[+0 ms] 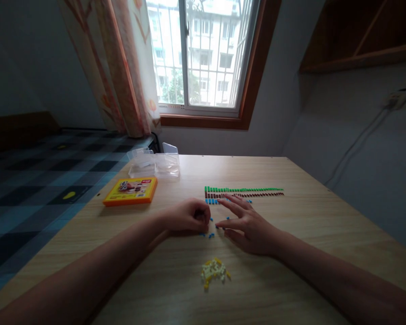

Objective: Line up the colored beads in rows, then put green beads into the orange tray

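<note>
My left hand (190, 215) rests on the table with its fingers curled in; whether anything is inside them is hidden. Across from it, my right hand (245, 223) is spread low over the tabletop, its fingertips close to small blue blocks (211, 235) scattered between the hands. Beyond the fingers run a row of green blocks (219, 189), a row of dark brown blocks (216, 196) and a row of blue blocks (211, 201), the last partly covered by my right fingers. Nearer to me lies a loose pile of yellow and cream blocks (214, 271).
An orange and yellow box (131, 191) lies on the left of the wooden table (311, 216). Behind it stand clear plastic containers (155, 164). A bed with a checked cover (71, 158) is at the left, and a window (206, 58) lies beyond the table.
</note>
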The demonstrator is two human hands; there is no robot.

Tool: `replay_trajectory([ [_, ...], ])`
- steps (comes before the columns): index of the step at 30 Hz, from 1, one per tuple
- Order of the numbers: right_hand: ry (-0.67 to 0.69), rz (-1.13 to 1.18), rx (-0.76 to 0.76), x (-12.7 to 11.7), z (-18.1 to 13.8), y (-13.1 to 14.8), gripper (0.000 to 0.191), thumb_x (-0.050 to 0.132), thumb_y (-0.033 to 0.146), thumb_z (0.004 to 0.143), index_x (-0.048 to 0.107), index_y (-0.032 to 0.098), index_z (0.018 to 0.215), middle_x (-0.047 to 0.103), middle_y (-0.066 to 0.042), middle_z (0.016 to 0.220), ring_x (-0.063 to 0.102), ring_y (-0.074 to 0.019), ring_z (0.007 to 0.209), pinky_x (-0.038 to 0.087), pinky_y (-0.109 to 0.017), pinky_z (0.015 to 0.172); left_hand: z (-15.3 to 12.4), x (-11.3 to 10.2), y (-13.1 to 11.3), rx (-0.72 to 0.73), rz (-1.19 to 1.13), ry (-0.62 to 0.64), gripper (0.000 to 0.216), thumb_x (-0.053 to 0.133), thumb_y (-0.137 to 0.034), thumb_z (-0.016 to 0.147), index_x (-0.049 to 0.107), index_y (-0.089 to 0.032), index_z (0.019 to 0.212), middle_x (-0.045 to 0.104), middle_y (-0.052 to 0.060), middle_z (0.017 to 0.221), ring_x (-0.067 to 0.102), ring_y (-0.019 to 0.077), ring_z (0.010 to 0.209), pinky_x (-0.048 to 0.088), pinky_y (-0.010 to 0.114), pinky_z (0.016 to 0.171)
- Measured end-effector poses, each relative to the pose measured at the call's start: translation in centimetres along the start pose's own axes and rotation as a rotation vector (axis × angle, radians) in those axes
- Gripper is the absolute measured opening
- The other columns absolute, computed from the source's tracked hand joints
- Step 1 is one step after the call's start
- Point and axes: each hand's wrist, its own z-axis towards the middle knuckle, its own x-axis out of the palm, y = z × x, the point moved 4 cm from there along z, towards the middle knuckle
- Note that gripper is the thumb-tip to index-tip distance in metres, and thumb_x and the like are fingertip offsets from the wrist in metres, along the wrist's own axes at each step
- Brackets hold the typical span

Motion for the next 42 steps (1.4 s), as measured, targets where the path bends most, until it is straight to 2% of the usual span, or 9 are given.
replay_trajectory([
  [5, 0.007, -0.017, -0.005, -0.3, 0.0, -0.1, 0.025, 0.062, 0.021, 0.092, 0.077, 0.031, 0.109, 0.045, -0.007, 0.155, 0.030, -0.0332, 0.149, 0.028, -0.064, 0.116, -0.1, -0.1, 0.2, -0.022, -0.005, 0.040, 0.021, 0.074, -0.026, 0.066, 0.055, -0.016, 0.069, 0.050, -0.006, 0.064, 0.043, 0.0095, 0.062, 0.034, 0.023, 0.056],
  [9, -0.016, -0.045, 0.008, -0.8, -0.1, -0.4, 0.021, 0.063, 0.020, 0.091, 0.077, 0.029, 0.103, 0.046, -0.008, 0.155, 0.031, -0.0330, 0.149, 0.029, -0.064, 0.115, -0.2, -0.6, 0.8, -0.053, -0.120, 0.023, 0.028, 0.075, -0.028, 0.065, 0.049, -0.017, 0.068, 0.048, -0.007, 0.063, 0.042, 0.0087, 0.060, 0.033, 0.022, 0.055],
  [13, -0.011, 0.031, -0.007, -0.6, -0.1, -0.1, 0.025, 0.065, 0.022, 0.090, 0.076, 0.030, 0.111, 0.045, -0.006, 0.156, 0.031, -0.0334, 0.149, 0.029, -0.063, 0.116, -0.2, -0.9, 1.3, -0.064, -0.182, 0.016, 0.035, 0.079, -0.033, 0.064, 0.047, -0.018, 0.070, 0.047, -0.008, 0.064, 0.041, 0.0082, 0.059, 0.031, 0.022, 0.053],
  [20, 0.193, 0.047, -0.087, 0.2, 0.0, 1.3, 0.046, 0.072, 0.038, 0.088, 0.064, 0.037, 0.133, 0.025, -0.006, 0.166, 0.021, -0.0390, 0.152, 0.017, -0.068, 0.119, -0.2, -0.9, 0.6, 0.014, 0.031, 0.050, 0.030, 0.073, -0.025, 0.066, 0.044, -0.019, 0.065, 0.043, -0.008, 0.062, 0.037, 0.0090, 0.060, 0.029, 0.024, 0.055],
  [26, 0.219, 0.031, -0.087, -0.3, -0.3, 0.4, 0.041, 0.069, 0.041, 0.091, 0.065, 0.041, 0.132, 0.025, -0.002, 0.166, 0.017, -0.0389, 0.153, 0.014, -0.070, 0.118, -0.5, -1.2, 0.0, -0.005, 0.140, 0.084, 0.032, 0.075, -0.025, 0.068, 0.044, -0.018, 0.064, 0.044, -0.008, 0.062, 0.037, 0.0089, 0.059, 0.028, 0.024, 0.055],
  [29, 0.171, 0.032, -0.076, -0.7, -0.6, -0.7, 0.035, 0.068, 0.039, 0.091, 0.069, 0.039, 0.126, 0.026, -0.001, 0.165, 0.018, -0.0368, 0.153, 0.017, -0.069, 0.118, -0.5, -1.1, -0.1, -0.004, 0.183, 0.089, 0.032, 0.077, -0.027, 0.068, 0.047, -0.018, 0.064, 0.047, -0.007, 0.063, 0.039, 0.0092, 0.059, 0.030, 0.024, 0.054],
  [33, 0.006, 0.076, -0.052, -1.3, -0.8, -1.8, 0.031, 0.060, 0.033, 0.096, 0.069, 0.032, 0.125, 0.038, -0.005, 0.160, 0.027, -0.0315, 0.150, 0.028, -0.061, 0.118, -0.5, -0.9, -0.3, -0.006, 0.206, 0.109, 0.019, 0.078, -0.027, 0.069, 0.063, -0.016, 0.072, 0.056, -0.004, 0.069, 0.048, 0.0108, 0.064, 0.037, 0.024, 0.057],
  [38, -0.199, 0.112, 0.032, -1.9, -0.6, -2.7, 0.027, 0.052, 0.030, 0.100, 0.075, 0.027, 0.113, 0.060, -0.009, 0.140, 0.043, -0.0290, 0.141, 0.041, -0.054, 0.112, -0.7, -0.9, -1.1, 0.073, 0.292, 0.119, 0.009, 0.077, -0.022, 0.070, 0.076, -0.017, 0.077, 0.063, 0.000, 0.077, 0.053, 0.0108, 0.066, 0.042, 0.022, 0.059],
  [42, -0.284, 0.128, 0.099, -2.2, -0.6, -3.3, 0.028, 0.049, 0.029, 0.102, 0.077, 0.025, 0.107, 0.067, -0.011, 0.128, 0.050, -0.0289, 0.134, 0.044, -0.052, 0.109, -0.7, -0.8, -1.2, 0.104, 0.378, 0.095, 0.007, 0.075, -0.018, 0.071, 0.078, -0.018, 0.077, 0.065, 0.000, 0.077, 0.055, 0.0100, 0.063, 0.042, 0.020, 0.057],
])
